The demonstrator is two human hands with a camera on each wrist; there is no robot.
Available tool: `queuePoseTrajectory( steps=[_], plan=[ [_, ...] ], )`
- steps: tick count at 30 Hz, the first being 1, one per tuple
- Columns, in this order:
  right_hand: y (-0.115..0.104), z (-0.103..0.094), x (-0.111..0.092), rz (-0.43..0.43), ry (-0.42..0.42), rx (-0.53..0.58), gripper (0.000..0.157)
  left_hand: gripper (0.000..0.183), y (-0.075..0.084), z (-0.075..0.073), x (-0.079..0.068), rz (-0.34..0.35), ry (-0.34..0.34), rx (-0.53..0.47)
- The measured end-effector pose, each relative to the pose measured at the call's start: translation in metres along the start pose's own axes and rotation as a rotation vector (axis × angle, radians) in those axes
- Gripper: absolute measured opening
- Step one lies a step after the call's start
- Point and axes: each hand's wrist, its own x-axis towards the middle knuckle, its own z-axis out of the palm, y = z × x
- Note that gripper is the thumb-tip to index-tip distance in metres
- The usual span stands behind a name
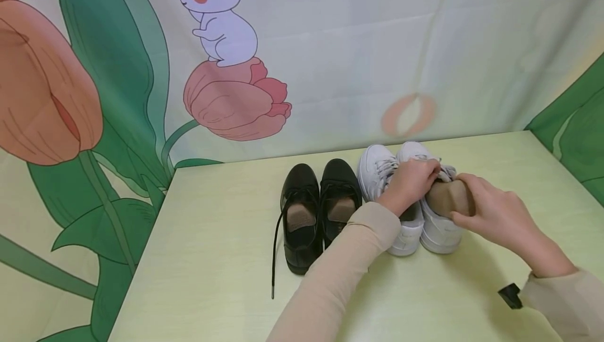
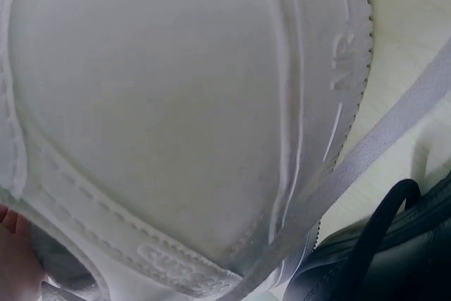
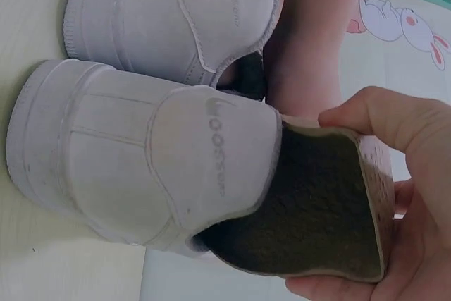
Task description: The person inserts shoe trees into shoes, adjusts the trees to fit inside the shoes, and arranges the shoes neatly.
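Observation:
In the head view, my right hand (image 1: 500,216) pinches a tan insole (image 1: 449,199) by its heel end, between thumb and fingers. The insole's dark underside shows in the right wrist view, its front part hidden inside the right white sneaker (image 3: 120,153). My left hand (image 1: 409,180) has curled fingers at the tongue and laces of that same sneaker; its fingertips are partly hidden. The left white sneaker (image 1: 375,169) stands alongside, beneath my left wrist. Both sneakers point toward the back of the table.
A pair of black shoes, the left one (image 1: 301,177) and the right one (image 1: 338,171), stands left of the sneakers. A loose black lace (image 1: 273,258) trails on the pale table (image 1: 212,258). Behind hangs a printed cloth (image 1: 340,69). A small black object (image 1: 511,296) is by my right sleeve.

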Motion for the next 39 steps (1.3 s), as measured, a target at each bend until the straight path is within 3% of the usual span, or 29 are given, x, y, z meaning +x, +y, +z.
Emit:
queuePoseTrajectory(
  steps=[12, 19, 24, 27, 30, 35, 39],
  plan=[
    [-0.002, 0.002, 0.003, 0.050, -0.050, 0.007, 0.068, 0.014, 0.000, 0.003, -0.001, -0.014, 0.009, -0.016],
    [-0.005, 0.006, 0.003, 0.067, -0.034, 0.015, 0.068, 0.012, 0.000, 0.002, -0.002, -0.027, 0.014, -0.028],
    [-0.002, 0.000, 0.003, 0.099, -0.089, 0.111, 0.073, 0.014, 0.000, 0.001, -0.002, -0.030, 0.006, -0.064],
    [0.008, -0.007, 0.004, 0.125, -0.122, 0.270, 0.066, 0.018, 0.001, 0.000, -0.005, -0.019, 0.012, -0.105],
    [0.023, -0.010, 0.008, 0.162, -0.085, 0.391, 0.051, 0.022, 0.000, -0.001, -0.010, -0.011, 0.034, -0.162],
    [0.046, 0.001, 0.018, 0.180, 0.003, 0.404, 0.038, 0.024, -0.001, -0.003, -0.019, -0.001, 0.088, -0.237],
    [0.055, 0.011, 0.026, 0.169, 0.007, 0.412, 0.034, 0.025, -0.001, -0.003, -0.026, 0.004, 0.112, -0.259]
  ],
)
